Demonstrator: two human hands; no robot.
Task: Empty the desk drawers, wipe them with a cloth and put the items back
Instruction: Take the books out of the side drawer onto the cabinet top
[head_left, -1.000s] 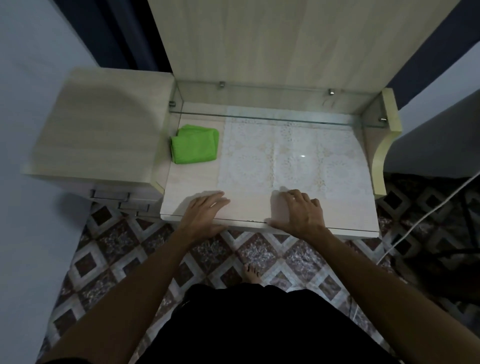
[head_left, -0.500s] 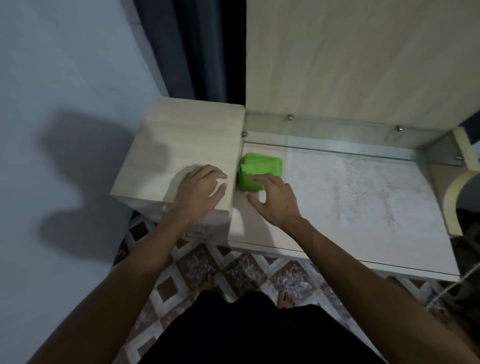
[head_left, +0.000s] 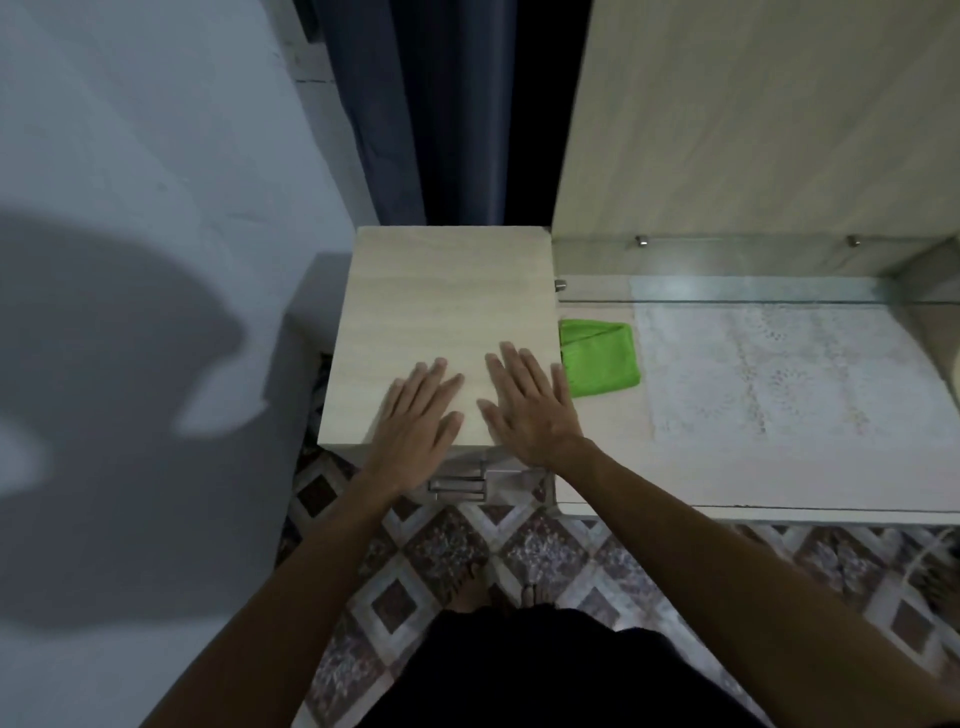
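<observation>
Drawers (head_left: 457, 486) sit shut in the front of a pale wooden cabinet (head_left: 441, 312), just below its front edge, where two metal handles (head_left: 460, 487) show between the person's wrists; how many drawers there are cannot be told. Both hands lie flat on the cabinet top near that front edge, side by side but apart. The left hand (head_left: 418, 421) has its fingers straight and spread, palm down, its grip open and holding nothing. The right hand (head_left: 530, 405) lies the same way, fingers straight and fanned, grip open, its outer edge close to the cabinet's right side. Just beyond that side, on the lower surface (head_left: 597, 467) of the desk, lies a folded green cloth (head_left: 600, 358), untouched by either hand and partly hidden behind the cabinet edge. To the right of the cloth a white lace mat (head_left: 779, 374) covers much of the surface. A glass shelf (head_left: 727, 301) runs across above the back of the surface, held by small metal pegs, and a tall wooden back panel (head_left: 753, 114) rises behind it. A dark curtain (head_left: 415, 104) hangs behind the cabinet, with a pale wall (head_left: 130, 156) to the left carrying the person's shadow. Below, the floor (head_left: 519, 551) has patterned diamond tiles, and bare toes show above dark clothing at the bottom.
</observation>
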